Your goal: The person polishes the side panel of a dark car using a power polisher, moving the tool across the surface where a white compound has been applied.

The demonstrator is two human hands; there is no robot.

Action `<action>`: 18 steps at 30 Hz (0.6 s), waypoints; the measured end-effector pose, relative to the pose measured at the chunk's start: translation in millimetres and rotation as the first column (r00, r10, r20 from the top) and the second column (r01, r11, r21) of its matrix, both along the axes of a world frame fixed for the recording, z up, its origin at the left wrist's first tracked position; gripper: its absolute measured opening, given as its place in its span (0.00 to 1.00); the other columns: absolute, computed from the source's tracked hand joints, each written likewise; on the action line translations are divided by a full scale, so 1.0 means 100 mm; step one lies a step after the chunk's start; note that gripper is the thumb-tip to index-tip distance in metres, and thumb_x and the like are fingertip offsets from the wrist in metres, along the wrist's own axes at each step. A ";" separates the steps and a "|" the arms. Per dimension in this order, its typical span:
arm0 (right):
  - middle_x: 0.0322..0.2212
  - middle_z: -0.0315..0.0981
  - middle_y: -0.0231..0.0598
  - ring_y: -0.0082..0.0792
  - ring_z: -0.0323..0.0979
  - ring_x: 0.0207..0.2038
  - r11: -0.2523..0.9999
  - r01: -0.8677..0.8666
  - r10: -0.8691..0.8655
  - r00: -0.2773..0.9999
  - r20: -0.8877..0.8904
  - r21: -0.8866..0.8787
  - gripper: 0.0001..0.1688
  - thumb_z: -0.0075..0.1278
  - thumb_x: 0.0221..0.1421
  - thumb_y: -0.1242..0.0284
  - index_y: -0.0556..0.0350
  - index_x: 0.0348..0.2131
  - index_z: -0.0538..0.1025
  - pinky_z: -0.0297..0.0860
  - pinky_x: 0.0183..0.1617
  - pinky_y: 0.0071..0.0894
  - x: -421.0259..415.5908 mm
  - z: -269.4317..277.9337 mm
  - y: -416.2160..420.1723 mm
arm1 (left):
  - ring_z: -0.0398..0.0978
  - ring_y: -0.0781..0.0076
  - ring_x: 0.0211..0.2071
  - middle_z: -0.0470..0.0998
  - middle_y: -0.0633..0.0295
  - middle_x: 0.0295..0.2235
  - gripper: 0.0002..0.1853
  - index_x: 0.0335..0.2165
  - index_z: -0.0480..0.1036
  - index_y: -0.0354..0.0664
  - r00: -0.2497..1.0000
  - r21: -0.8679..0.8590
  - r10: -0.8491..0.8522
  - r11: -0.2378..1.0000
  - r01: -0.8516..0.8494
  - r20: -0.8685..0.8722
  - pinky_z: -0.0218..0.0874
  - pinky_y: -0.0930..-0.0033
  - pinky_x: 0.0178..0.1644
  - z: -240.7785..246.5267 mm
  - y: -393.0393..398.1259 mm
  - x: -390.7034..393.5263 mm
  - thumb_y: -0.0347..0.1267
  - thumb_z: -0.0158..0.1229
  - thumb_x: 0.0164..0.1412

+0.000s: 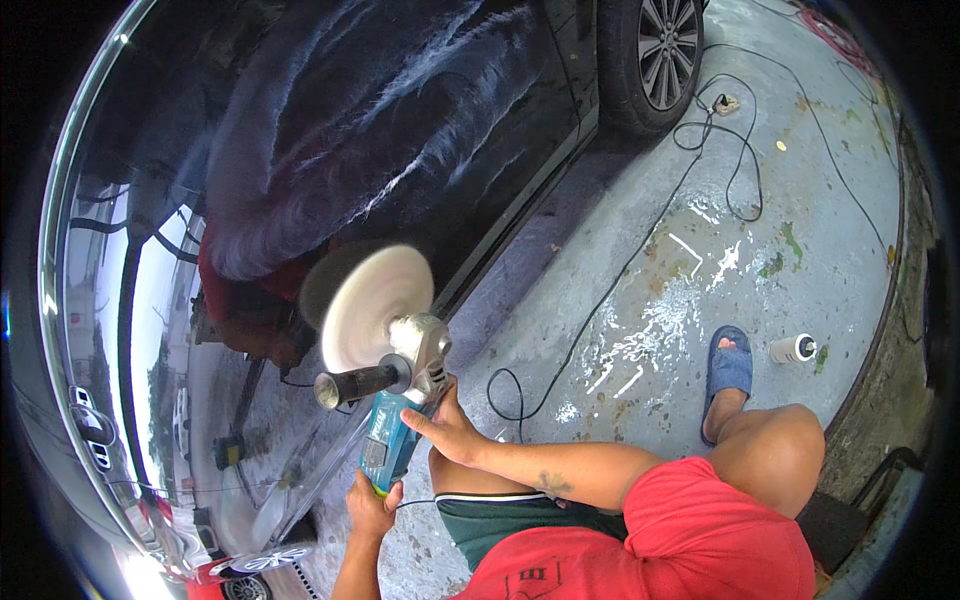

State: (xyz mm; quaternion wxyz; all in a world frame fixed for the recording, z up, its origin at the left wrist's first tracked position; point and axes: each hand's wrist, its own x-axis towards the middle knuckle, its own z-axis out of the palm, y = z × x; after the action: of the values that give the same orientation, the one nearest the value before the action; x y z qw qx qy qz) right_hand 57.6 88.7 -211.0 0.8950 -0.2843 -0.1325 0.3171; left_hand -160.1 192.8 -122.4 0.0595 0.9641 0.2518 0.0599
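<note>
My right hand (451, 426) grips the teal body of a corded rotary polisher (391, 431) just behind its metal head. Lower down, my left hand (370, 504) is wrapped around the rear end of the same tool. A round off-white polishing pad (377, 307) is blurred as if spinning. It faces the dark, glossy car door (450, 202), and I cannot tell whether it touches the paint. The black side handle (355, 385) sticks out to the left with no hand on it. Whitish, swirled compound streaks (390, 180) cover the door panel.
The polisher's black cord (592, 322) loops across the wet grey floor (795, 247) to a small connector (725, 105) near the car wheel (667, 56). A white bottle (789, 349) with a dark cap is beside my slippered foot (727, 367). A red hose (832, 37) lies far right.
</note>
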 end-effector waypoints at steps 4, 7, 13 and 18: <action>0.55 0.61 0.44 0.35 0.61 0.61 0.988 0.144 -0.145 0.989 -0.004 -0.046 0.46 0.67 0.60 0.58 0.59 0.60 0.53 0.58 0.69 0.41 0.35 0.07 -0.13 | 0.79 0.30 0.30 0.79 0.37 0.28 0.43 0.48 0.68 0.28 1.000 0.111 -0.021 0.994 0.022 -0.017 0.70 0.41 0.33 -0.08 -0.14 0.34 0.61 0.67 0.60; 0.55 0.63 0.42 0.34 0.63 0.58 0.963 0.261 -0.266 0.960 -0.084 -0.058 0.46 0.65 0.58 0.60 0.57 0.63 0.56 0.60 0.67 0.40 0.76 0.03 -0.26 | 0.79 0.33 0.29 0.79 0.39 0.28 0.42 0.45 0.69 0.29 1.000 0.133 -0.021 0.991 0.024 -0.023 0.70 0.43 0.32 -0.06 -0.43 0.88 0.60 0.70 0.57; 0.57 0.64 0.40 0.33 0.64 0.58 0.943 0.315 -0.286 0.933 -0.218 0.112 0.49 0.64 0.58 0.55 0.54 0.67 0.57 0.61 0.67 0.39 1.72 -0.25 -0.57 | 0.80 0.36 0.29 0.80 0.43 0.27 0.36 0.42 0.71 0.35 0.994 0.149 -0.027 0.989 0.011 0.102 0.70 0.43 0.32 -0.21 -1.00 1.90 0.54 0.76 0.51; 0.56 0.66 0.40 0.33 0.67 0.57 0.923 0.351 -0.309 0.920 -0.240 0.157 0.49 0.65 0.57 0.55 0.52 0.67 0.59 0.66 0.64 0.40 2.41 -0.22 -0.89 | 0.81 0.37 0.29 0.82 0.42 0.28 0.35 0.40 0.72 0.37 0.991 0.168 0.006 0.985 -0.028 0.133 0.72 0.43 0.33 -0.33 -1.36 2.66 0.56 0.75 0.51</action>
State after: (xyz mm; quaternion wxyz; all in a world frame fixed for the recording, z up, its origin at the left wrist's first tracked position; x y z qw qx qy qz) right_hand 298.5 -0.4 -232.6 0.9683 -0.1777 -0.0177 0.1746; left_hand 105.4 57.1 -155.0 -0.0068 0.9573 0.2496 0.1455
